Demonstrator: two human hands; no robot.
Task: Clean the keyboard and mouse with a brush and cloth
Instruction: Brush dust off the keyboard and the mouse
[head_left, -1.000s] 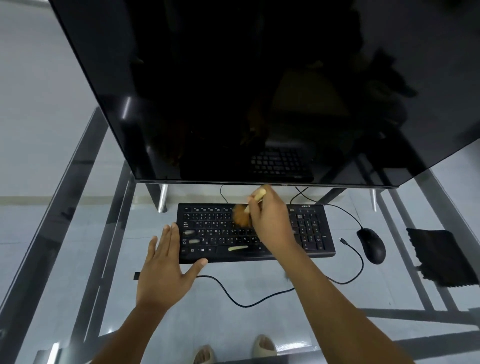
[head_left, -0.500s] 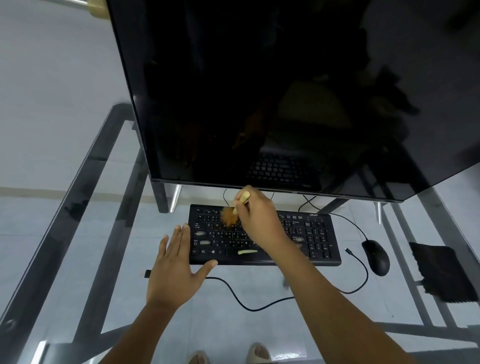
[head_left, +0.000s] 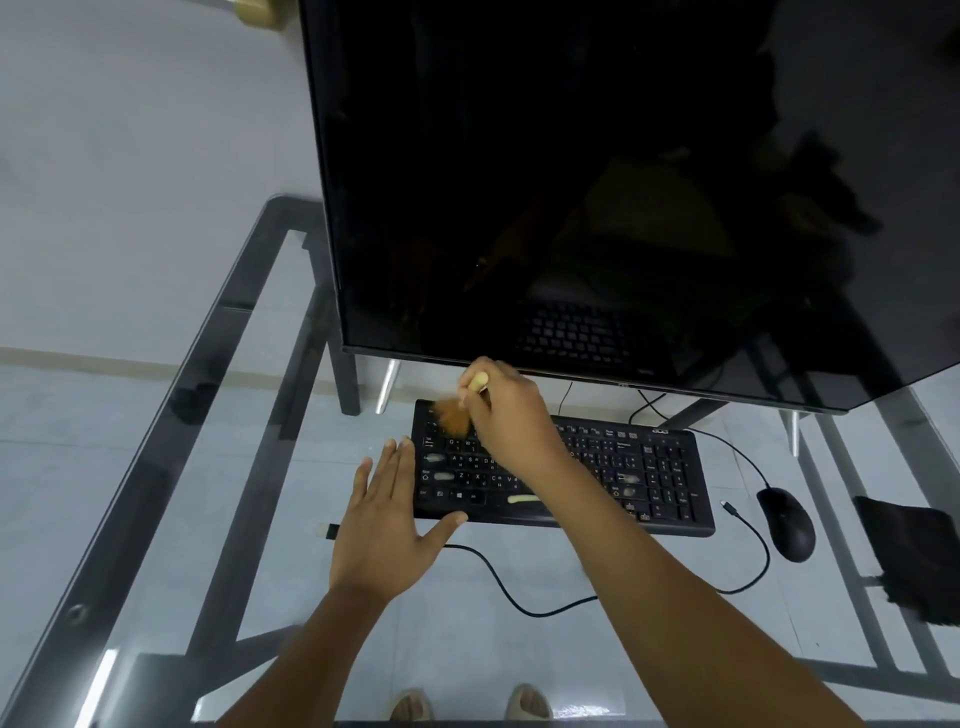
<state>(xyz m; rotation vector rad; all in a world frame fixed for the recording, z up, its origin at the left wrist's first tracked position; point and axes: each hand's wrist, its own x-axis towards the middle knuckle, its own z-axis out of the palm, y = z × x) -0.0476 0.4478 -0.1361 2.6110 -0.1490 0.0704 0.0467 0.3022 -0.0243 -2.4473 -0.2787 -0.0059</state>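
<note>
A black keyboard (head_left: 644, 470) lies on the glass desk under the monitor. My right hand (head_left: 511, 418) grips a small brush (head_left: 454, 413) by its pale handle; the orange bristles touch the keyboard's far left corner. My left hand (head_left: 387, 519) lies flat and open at the keyboard's near left corner, thumb against its front edge. A black mouse (head_left: 787, 522) sits to the right of the keyboard. A dark cloth (head_left: 911, 558) lies at the right edge of the desk.
A large dark monitor (head_left: 597, 182) overhangs the keyboard's far edge. Black cables (head_left: 519, 597) loop across the glass desk (head_left: 218, 467) in front of the keyboard. A dark metal frame shows beneath the glass. My feet are visible below.
My right hand has swept the brush leftward along the keyboard's top rows, from the middle to the far left corner. My left hand stays at the keyboard's near left corner.
</note>
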